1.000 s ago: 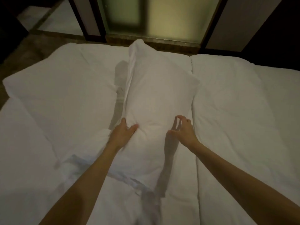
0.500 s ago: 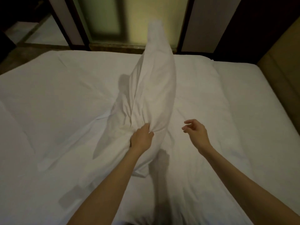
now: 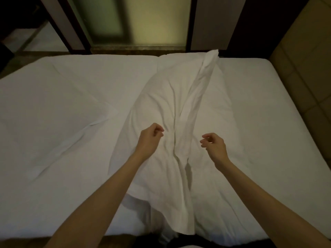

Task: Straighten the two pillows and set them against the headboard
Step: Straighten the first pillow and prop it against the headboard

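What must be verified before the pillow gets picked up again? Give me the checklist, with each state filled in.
1. Left hand free of the pillow: ok, fingers curled, gripping nothing.
2. Right hand free: ok, open above the fabric.
3. Pillow straight: not ok, creased down its middle, far corner twisted up.
4. Pillow against the headboard: not ok, it lies mid-bed.
5. Second pillow located: cannot tell.
6. Bed by the headboard free: ok.
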Tool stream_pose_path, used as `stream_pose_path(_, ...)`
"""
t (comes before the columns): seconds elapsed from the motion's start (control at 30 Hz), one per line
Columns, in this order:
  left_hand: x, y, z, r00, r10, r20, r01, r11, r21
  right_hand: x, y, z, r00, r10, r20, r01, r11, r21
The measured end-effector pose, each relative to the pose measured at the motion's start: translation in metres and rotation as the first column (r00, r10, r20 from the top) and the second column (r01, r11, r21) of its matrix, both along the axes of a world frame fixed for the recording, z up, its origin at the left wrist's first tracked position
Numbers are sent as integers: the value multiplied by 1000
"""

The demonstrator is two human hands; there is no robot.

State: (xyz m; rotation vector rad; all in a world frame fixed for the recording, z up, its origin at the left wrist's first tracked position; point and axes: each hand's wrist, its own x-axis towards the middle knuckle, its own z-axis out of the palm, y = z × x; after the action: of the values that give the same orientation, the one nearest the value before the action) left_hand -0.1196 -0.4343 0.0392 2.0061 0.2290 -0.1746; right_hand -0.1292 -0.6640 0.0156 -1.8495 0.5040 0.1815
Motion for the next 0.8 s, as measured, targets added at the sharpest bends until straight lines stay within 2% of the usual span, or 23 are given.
stream_pose_path(0.23, 25, 49, -16, 993, 112, 32, -114, 991, 70, 23, 40, 0, 999, -3, 47, 4, 1000, -25)
stream_pose_path(0.3, 39, 67, -24, 988, 141, 55, -147, 980, 134, 34, 61, 0, 997, 62, 56, -55, 993, -108)
stream_pose_path(0.4, 64, 95, -39, 989, 146, 33, -149, 963, 223, 57, 94, -4, 988, 151, -20, -151, 963, -225)
stream_pose_path(0.5, 91, 118, -59, 993, 109, -50, -91, 957, 275, 79, 120, -21, 973, 171, -155, -207, 942, -263)
stream_pose_path(0.67, 135, 144, -96, 952, 62, -300, 39, 947, 320, 99, 128, -67, 941, 86, -328, -217, 898, -384)
stream_pose_path(0.8, 152, 152, -122, 887, 20, -461, 97, 969, 229, 93, 98, -92, 923, 5, -385, -175, 897, -407)
